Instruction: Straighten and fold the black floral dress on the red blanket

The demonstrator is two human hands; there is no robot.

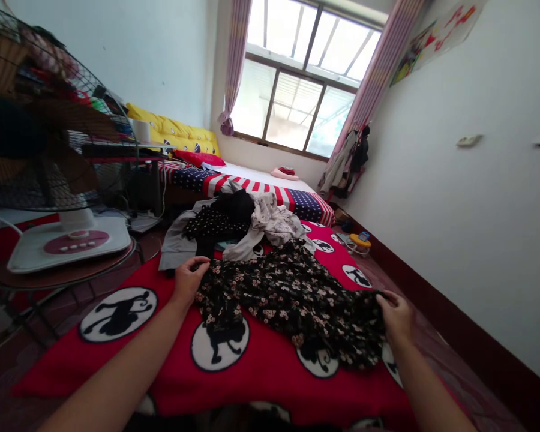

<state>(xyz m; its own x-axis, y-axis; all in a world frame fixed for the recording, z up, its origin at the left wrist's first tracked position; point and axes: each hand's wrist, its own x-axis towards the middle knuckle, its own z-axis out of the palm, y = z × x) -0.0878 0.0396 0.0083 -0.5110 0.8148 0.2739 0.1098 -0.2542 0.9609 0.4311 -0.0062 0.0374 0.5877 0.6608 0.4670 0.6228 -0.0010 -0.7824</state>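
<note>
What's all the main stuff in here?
Floral garment: 1, black, centre
Clothes pile: 1, grey, black, white, beyond garment
Blanket: 1, red, white circles, beneath both
Fan: 1, white base, left
Stool: 1, brown, under fan
Clutter: uncountable, mixed, beyond fan
Window: 1, brown-framed, back
Curtains: 2, pinkish, beside window
Bed: 1, white-topped, below window
Pillow: 1, red, bed's left
Cushion: 1, yellow, beyond pillow
Hanging clothes: several, grey and black, back right
Poster: 1, multicoloured, upper right
Left hand: 1, bare, on garment's left end
Right hand: 1, bare, on garment's right end
</note>
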